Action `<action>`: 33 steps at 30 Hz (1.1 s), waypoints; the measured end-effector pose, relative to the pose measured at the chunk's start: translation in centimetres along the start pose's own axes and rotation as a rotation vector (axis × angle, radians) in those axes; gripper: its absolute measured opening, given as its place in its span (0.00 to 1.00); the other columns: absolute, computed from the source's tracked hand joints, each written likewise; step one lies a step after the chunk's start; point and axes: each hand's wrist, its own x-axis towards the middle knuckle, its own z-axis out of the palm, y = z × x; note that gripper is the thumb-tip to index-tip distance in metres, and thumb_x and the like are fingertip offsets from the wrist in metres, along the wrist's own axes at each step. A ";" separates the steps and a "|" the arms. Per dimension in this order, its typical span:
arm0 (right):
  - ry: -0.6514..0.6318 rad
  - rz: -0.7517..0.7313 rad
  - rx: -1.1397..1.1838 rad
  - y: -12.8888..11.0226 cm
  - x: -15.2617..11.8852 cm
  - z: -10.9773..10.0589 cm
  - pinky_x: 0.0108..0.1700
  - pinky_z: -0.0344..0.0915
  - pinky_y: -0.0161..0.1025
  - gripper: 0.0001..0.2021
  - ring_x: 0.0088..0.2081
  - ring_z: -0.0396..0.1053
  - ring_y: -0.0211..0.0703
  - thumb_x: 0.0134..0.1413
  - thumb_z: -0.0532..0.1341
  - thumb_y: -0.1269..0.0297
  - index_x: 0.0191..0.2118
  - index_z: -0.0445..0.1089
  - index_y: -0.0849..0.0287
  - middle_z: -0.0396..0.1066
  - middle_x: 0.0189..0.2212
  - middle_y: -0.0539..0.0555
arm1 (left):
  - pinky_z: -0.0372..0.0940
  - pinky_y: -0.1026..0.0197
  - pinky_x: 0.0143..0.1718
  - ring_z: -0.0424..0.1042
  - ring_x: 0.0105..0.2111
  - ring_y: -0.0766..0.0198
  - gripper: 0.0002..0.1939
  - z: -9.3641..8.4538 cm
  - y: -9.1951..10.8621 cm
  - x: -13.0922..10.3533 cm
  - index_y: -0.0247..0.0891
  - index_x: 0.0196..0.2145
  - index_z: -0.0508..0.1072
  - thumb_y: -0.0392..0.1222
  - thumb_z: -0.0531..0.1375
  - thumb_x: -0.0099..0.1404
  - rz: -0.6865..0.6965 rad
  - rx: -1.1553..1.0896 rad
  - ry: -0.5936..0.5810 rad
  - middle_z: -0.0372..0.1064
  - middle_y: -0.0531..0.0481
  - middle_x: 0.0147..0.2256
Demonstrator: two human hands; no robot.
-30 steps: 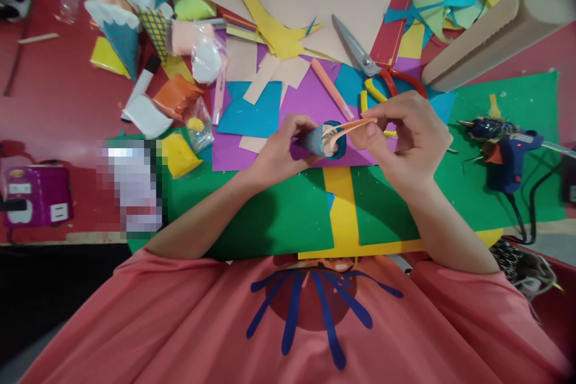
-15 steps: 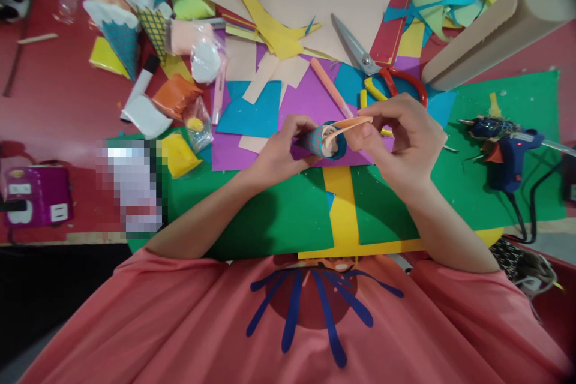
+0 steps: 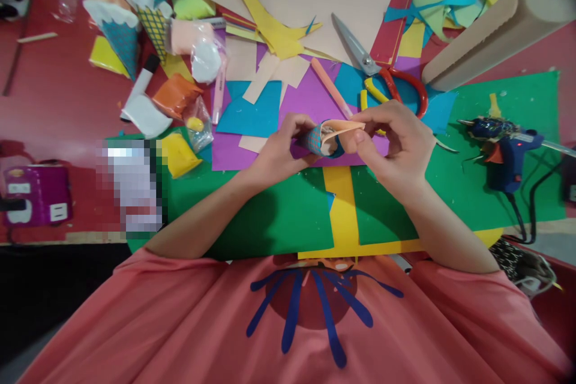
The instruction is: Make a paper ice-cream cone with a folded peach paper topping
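Observation:
My left hand (image 3: pixel 290 143) is closed around a small blue paper cone (image 3: pixel 315 141) with a crossed-line pattern, its open mouth turned to the right. Pale stuffing shows inside the mouth. Between the thumb and fingers of my right hand (image 3: pixel 396 147) is a peach-coloured piece (image 3: pixel 346 127), thin and flat, that reaches into the cone's mouth. Whether it is stuck there I cannot tell. Under both hands lie purple paper (image 3: pixel 261 153) and a green sheet (image 3: pixel 270 210). Scissors with red handles (image 3: pixel 368 63) rest just beyond my right hand.
A blue glue gun (image 3: pixel 508 156) lies on the right, near a large roll of paper (image 3: pixel 490 24). Several finished cones (image 3: pixel 119 33) and packets of clay (image 3: pixel 177 96) are on the left, with a phone (image 3: pixel 135 186) below. Paper scraps (image 3: pixel 265 78) cover the middle.
My right hand has shifted slightly left, bringing the peach-coloured piece further over the cone's mouth. The cone has turned slightly in my left hand, which stays in place.

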 end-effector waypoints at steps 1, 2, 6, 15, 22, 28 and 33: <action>0.004 -0.012 0.002 0.0 0.0 0.0 0.27 0.69 0.38 0.04 0.25 0.67 0.37 0.57 0.60 0.63 0.36 0.72 0.51 0.69 0.24 0.48 | 0.69 0.62 0.39 0.73 0.42 0.64 0.23 0.0 0.0 0.0 0.43 0.47 0.59 0.44 0.64 0.58 0.001 0.003 0.002 0.68 0.50 0.43; 0.007 -0.023 0.007 0.0 0.1 0.0 0.27 0.69 0.38 0.03 0.25 0.67 0.36 0.56 0.60 0.65 0.36 0.71 0.51 0.69 0.24 0.48 | 0.69 0.62 0.40 0.73 0.42 0.64 0.23 0.0 0.0 0.0 0.43 0.47 0.58 0.44 0.64 0.58 0.003 0.003 0.002 0.68 0.50 0.43; 0.002 -0.059 0.026 0.1 0.1 0.0 0.26 0.69 0.36 0.05 0.25 0.66 0.35 0.54 0.62 0.68 0.37 0.71 0.53 0.69 0.25 0.47 | 0.69 0.62 0.40 0.74 0.43 0.63 0.24 -0.1 0.0 0.0 0.44 0.48 0.58 0.41 0.64 0.58 0.007 -0.005 -0.004 0.68 0.50 0.43; -0.049 0.069 0.082 -0.2 -0.1 -0.1 0.27 0.70 0.35 0.04 0.27 0.69 0.34 0.57 0.61 0.63 0.39 0.72 0.53 0.70 0.29 0.48 | 0.70 0.60 0.42 0.74 0.45 0.62 0.22 -0.4 0.1 -0.1 0.44 0.48 0.60 0.46 0.63 0.59 -0.019 -0.001 -0.019 0.69 0.48 0.44; -0.101 0.131 0.182 0.0 -0.2 -0.1 0.30 0.71 0.31 0.09 0.30 0.72 0.32 0.57 0.62 0.65 0.44 0.72 0.53 0.74 0.35 0.49 | 0.71 0.59 0.41 0.75 0.43 0.61 0.22 -0.4 0.2 0.0 0.45 0.47 0.61 0.44 0.64 0.58 0.017 0.025 -0.001 0.70 0.49 0.44; -0.141 0.223 0.319 0.1 -0.2 -0.1 0.29 0.73 0.32 0.08 0.30 0.75 0.33 0.58 0.62 0.62 0.43 0.73 0.53 0.75 0.34 0.49 | 0.71 0.61 0.41 0.75 0.43 0.64 0.22 -0.4 0.1 0.0 0.44 0.48 0.61 0.41 0.64 0.57 0.029 0.044 0.019 0.71 0.50 0.43; -0.146 0.174 0.343 -0.1 0.1 0.0 0.28 0.72 0.30 0.05 0.27 0.73 0.31 0.58 0.62 0.61 0.38 0.72 0.54 0.74 0.32 0.48 | 0.71 0.60 0.43 0.75 0.44 0.63 0.24 -0.4 0.0 0.0 0.43 0.48 0.61 0.38 0.64 0.57 0.040 0.044 0.005 0.70 0.49 0.44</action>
